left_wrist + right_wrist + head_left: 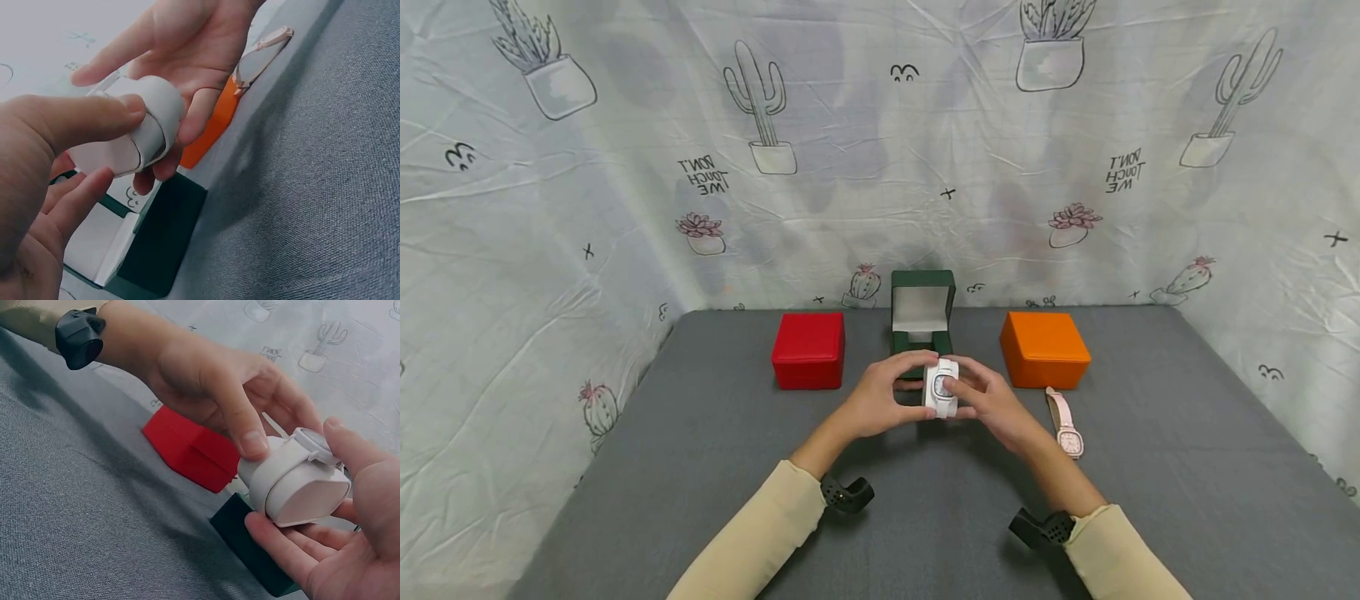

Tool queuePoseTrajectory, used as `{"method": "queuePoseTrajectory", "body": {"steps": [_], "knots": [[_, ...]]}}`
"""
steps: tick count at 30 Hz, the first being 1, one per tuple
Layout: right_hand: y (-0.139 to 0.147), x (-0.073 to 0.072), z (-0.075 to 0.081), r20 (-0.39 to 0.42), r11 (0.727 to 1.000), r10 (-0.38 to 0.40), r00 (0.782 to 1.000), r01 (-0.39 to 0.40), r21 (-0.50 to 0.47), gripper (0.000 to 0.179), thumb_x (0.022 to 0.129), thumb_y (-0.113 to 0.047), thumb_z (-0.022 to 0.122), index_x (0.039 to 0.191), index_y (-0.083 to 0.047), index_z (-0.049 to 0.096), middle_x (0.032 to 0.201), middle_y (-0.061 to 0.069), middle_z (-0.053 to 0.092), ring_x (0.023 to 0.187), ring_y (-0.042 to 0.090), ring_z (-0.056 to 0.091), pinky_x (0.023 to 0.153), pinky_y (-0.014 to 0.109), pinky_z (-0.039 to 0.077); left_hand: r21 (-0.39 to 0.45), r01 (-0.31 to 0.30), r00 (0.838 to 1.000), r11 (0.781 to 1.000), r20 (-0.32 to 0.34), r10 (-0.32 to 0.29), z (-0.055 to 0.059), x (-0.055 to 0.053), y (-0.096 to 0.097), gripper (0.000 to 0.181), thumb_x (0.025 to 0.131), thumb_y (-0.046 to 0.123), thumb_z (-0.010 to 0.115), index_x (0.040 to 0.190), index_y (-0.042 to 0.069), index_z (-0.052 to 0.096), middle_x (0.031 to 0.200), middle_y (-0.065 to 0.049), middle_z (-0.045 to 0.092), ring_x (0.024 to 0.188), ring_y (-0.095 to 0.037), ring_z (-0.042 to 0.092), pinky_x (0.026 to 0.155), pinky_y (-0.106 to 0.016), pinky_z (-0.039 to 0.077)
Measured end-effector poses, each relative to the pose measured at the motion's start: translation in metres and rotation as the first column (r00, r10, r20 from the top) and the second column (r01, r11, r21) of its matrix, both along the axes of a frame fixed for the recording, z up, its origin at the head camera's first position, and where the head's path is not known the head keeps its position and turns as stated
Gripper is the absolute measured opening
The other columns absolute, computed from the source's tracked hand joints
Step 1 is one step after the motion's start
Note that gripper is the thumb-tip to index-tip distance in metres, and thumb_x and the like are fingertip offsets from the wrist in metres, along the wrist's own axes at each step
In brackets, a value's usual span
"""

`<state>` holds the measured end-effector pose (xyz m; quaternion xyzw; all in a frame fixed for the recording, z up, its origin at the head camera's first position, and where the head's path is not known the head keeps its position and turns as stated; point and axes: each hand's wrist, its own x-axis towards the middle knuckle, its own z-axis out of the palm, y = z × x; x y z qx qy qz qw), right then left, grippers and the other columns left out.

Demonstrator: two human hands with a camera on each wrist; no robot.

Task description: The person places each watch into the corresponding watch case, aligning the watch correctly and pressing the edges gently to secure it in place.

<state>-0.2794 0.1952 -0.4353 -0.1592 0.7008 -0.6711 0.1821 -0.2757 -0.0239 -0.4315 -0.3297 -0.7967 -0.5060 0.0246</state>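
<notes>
Cushion (pixel 306 503) and watch (pixel 939 387), both white, the watch wrapped round the cushion, sit between the left hand (pixel 876 404) and right hand (pixel 1000 408), both gripping with fingers part-curled, right thumb against the watch. Beyond the hands an open green box (pixel 922 278) stands on the desk (pixel 700 450), a red box (pixel 808 358) left of them, an orange box (pixel 1047 350) and pink watch (pixel 1070 442) right.

One wide head view, two wrist close-ups

Head: from above the person, forward and down, farthest off; covers grey cloth-covered table (pixel 932 533), white cactus-print fabric backdrop (pixel 865 125). Left wrist: very near, rolled, looks across to right hand (pixel 992 408), orange squarish box (pixel 219 126) behind. Right wrist: very near, rolled, faces left hand (pixel 880 398), red squarish box (pixel 190 450) behind. Wrists share white-strapped watch (pixel 278 470), dark green box (pixel 170 240).
</notes>
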Motion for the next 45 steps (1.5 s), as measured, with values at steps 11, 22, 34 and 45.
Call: {"method": "queuePoseTrajectory", "body": {"steps": [11,22,34,45], "knots": [[0.003,-0.003,-0.002,-0.127,0.993,-0.109,0.986,0.114,0.035,0.055,0.096,-0.034,0.059,0.144,-0.010,0.042,0.145,0.016,0.048,0.124,0.026,0.056,0.091,0.034,0.055,0.008,-0.081,0.996,0.997,0.041,0.081,0.001,-0.008,-0.001,0.067,0.077,0.010,0.081,0.137,0.010,0.051,0.142,-0.010,0.050,0.128,-0.023,0.052,0.090,-0.029,0.055],[-0.002,-0.002,0.000,-0.124,0.991,-0.097,0.988,0.084,-0.103,0.055,0.100,-0.030,0.052,0.144,0.002,0.039,0.147,0.019,0.043,0.135,0.034,0.045,0.099,0.031,0.049,-0.032,-0.140,0.986,0.990,0.085,0.142,-0.004,-0.032,-0.006,0.063,0.078,0.007,0.080,0.134,0.013,0.051,0.138,-0.004,0.051,0.128,-0.023,0.052,0.091,-0.032,0.055],[-0.002,0.000,0.000,-0.117,0.991,-0.065,0.991,0.050,-0.124,0.054,0.102,-0.029,0.049,0.145,0.001,0.037,0.149,0.020,0.041,0.137,0.035,0.043,0.100,0.033,0.048,-0.111,-0.158,0.977,0.981,0.124,0.171,-0.001,-0.053,-0.005,0.066,0.080,0.004,0.077,0.138,0.011,0.048,0.140,-0.009,0.048,0.132,-0.027,0.049,0.094,-0.033,0.054],[0.001,-0.004,-0.009,-0.195,0.984,-0.175,0.965,0.164,-0.072,0.049,0.099,-0.027,0.055,0.139,0.000,0.046,0.142,0.021,0.050,0.132,0.035,0.049,0.100,0.030,0.050,-0.184,-0.138,0.980,0.973,0.116,0.161,-0.006,-0.065,-0.002,0.063,0.080,0.004,0.077,0.138,0.009,0.050,0.140,-0.011,0.048,0.131,-0.028,0.050,0.093,-0.031,0.054]]}}
